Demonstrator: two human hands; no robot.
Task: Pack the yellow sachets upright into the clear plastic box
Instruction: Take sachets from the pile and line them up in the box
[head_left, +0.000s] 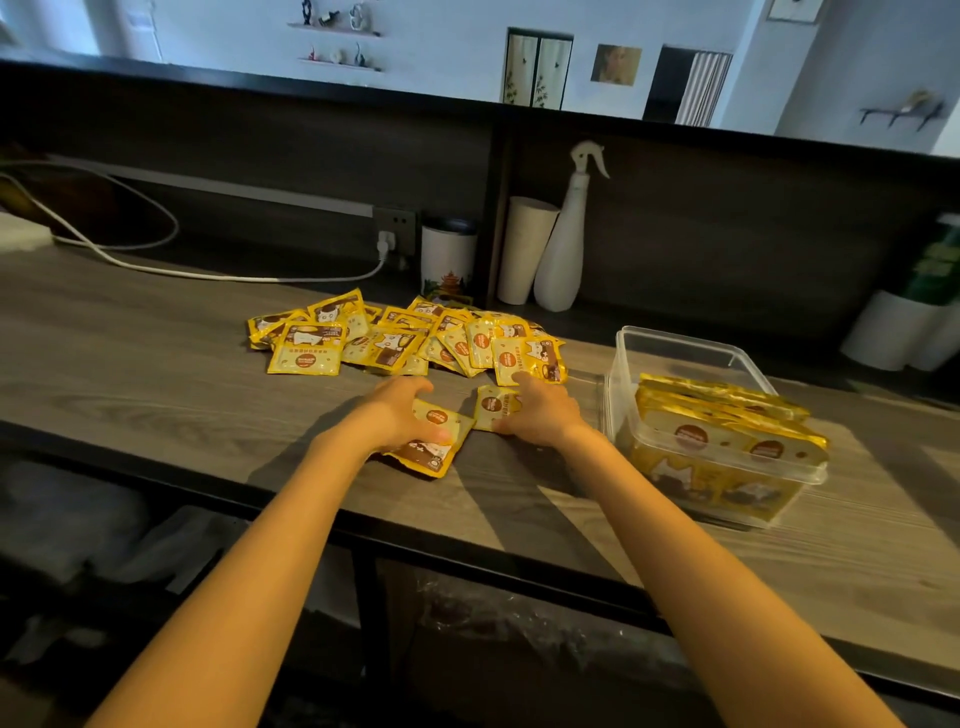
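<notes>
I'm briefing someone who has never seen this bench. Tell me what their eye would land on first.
First, the heap of yellow sachets spread at mid-counter. Just in front of it, the left hand and right hand each press on a sachet lying flat. On the right stands the clear plastic box, its near half filled with upright sachets; a white spray bottle stands behind.

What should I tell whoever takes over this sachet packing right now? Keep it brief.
Left hand: pressing on a sachet lying flat on the counter.
Right hand: on a second loose sachet.
Done: a row of sachets stands upright in the near end of the clear box, on the right.
Left: far end of the box is empty; the large pile behind the hands is unpacked.
</notes>
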